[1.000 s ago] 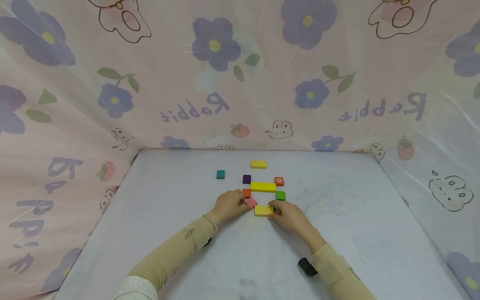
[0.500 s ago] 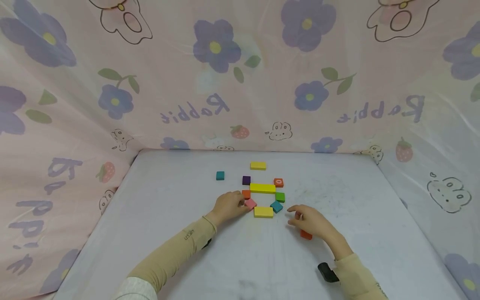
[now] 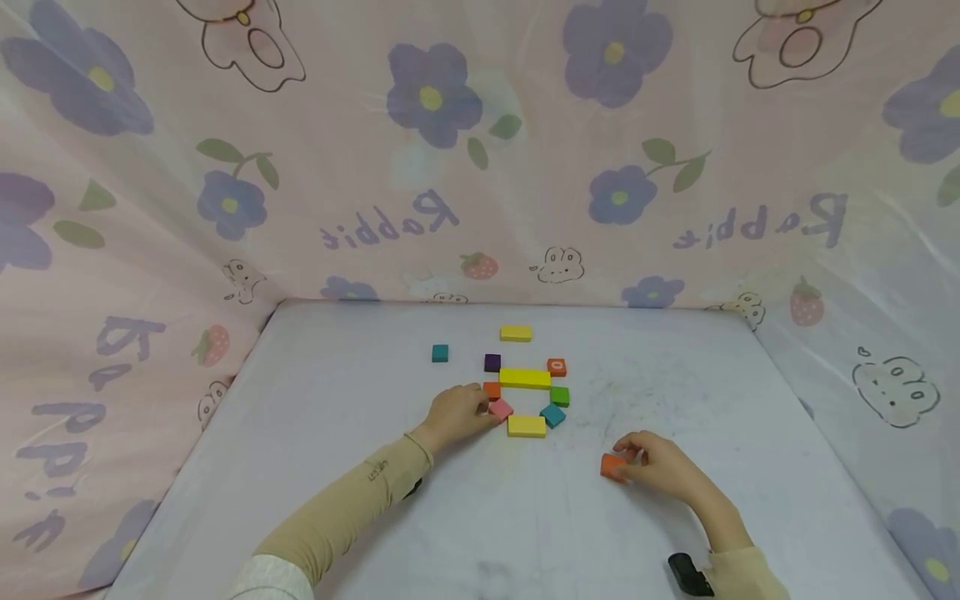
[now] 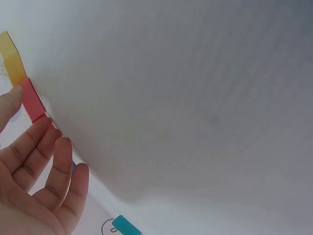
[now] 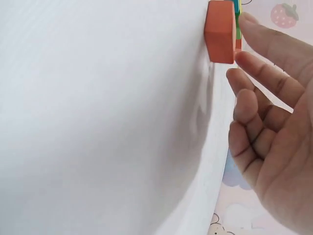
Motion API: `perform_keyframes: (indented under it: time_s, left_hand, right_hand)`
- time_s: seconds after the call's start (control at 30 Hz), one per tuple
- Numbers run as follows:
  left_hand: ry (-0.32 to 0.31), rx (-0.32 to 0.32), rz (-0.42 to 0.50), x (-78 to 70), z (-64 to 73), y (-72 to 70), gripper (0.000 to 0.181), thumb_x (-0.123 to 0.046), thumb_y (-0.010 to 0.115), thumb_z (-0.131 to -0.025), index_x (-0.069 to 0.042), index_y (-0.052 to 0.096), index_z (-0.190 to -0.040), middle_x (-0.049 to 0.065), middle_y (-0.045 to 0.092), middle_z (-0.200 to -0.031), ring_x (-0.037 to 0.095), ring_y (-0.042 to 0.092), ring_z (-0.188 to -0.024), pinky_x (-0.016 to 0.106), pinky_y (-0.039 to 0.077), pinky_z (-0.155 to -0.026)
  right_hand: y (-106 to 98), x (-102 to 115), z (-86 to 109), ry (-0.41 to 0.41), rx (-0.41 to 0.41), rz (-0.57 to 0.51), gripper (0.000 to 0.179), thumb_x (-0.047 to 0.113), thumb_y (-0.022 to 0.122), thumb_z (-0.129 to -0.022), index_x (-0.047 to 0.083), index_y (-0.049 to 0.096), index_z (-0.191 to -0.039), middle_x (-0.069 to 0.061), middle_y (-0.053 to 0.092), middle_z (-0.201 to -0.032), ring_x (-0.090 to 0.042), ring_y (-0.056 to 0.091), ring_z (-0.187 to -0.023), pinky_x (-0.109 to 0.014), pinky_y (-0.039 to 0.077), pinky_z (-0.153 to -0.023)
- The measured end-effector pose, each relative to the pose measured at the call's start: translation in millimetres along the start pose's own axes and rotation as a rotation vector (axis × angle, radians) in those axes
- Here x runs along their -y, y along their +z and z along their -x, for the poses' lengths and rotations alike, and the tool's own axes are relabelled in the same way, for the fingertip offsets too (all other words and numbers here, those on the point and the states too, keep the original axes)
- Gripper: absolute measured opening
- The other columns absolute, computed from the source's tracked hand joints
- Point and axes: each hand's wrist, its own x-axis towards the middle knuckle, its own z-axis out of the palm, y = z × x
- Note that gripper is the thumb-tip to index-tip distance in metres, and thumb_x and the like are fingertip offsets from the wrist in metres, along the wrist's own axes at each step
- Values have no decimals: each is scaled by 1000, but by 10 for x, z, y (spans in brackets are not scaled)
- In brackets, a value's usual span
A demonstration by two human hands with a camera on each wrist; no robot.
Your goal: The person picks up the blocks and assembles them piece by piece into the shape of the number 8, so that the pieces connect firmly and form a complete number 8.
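My left hand [image 3: 456, 415] rests beside the pink block [image 3: 501, 409] and the orange block [image 3: 491, 390]. Its thumb touches the pink block near the yellow one, as the left wrist view shows, and the fingers [image 4: 36, 132] are loosely bent by the orange block. To the right, my right hand [image 3: 663, 468] reaches to a separate orange block [image 3: 612, 467]. Thumb and index finger stand near that block without a clear grip on it in the right wrist view. The front yellow block [image 3: 527, 427] lies between the pink block and a tilted teal block [image 3: 552, 416].
Behind these lie a long yellow block [image 3: 525, 379], a green block [image 3: 559, 397], a purple block [image 3: 492, 362] and an orange block with a white mark [image 3: 557, 367]. Farther off are a yellow block [image 3: 516, 333] and a teal block [image 3: 440, 353]. Patterned cloth walls [image 3: 525, 167] surround the white table.
My right hand has left the teal block, which stands tilted by the front yellow block, and moved right and nearer to the loose orange block. The left hand has stayed in place.
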Motion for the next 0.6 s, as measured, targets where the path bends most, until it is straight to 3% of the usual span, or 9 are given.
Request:
perform_keyframes:
  time_s: [0.27,0.6]
  left_hand:
    - [-4,-7,-3,13,-3,23,27,-40,69,-81,-14,67,-86,-4,56,-73,9,45,-61,19,37,-55]
    - [-5,-6,-10,17,-6,34,26,-40,69,-81,-14,66,-87,-4,55,-72,9,45,-60,18,36,-55]
  right_hand:
    - [15,-84,62,6,-37,31,29,25,75,-75,11,65,-99,1,59,-89,-4,45,-73,-21,40,-63]
    - [52,-116,52,6,-56,35,24,22,73,-79,11,65,-99,1,58,-85,-4,45,-70,-21,40,-61]
